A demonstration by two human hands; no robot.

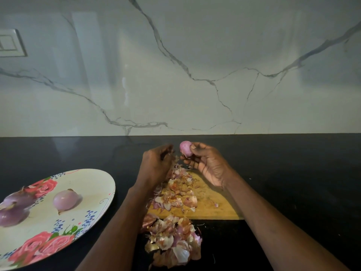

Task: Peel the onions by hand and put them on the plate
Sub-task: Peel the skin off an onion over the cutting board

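Note:
My right hand (207,163) holds a small pink onion (185,148) between thumb and fingertips, raised above the far end of a wooden cutting board (214,208). My left hand (156,163) is just left of the onion, fingers curled, with bits of dry skin at its fingertips; I cannot tell how firmly it holds them. On the left lies a white plate (91,180) with a rose pattern. Three peeled purple onions lie on it: one near the middle (66,200) and two at the left edge (18,200) (11,217).
Onion peels (175,190) are strewn over the cutting board, and a bigger heap of peels (173,241) lies on the black counter (293,173) in front of it. A marble backsplash (195,75) rises behind the counter. A wall switch (9,43) is at the far left.

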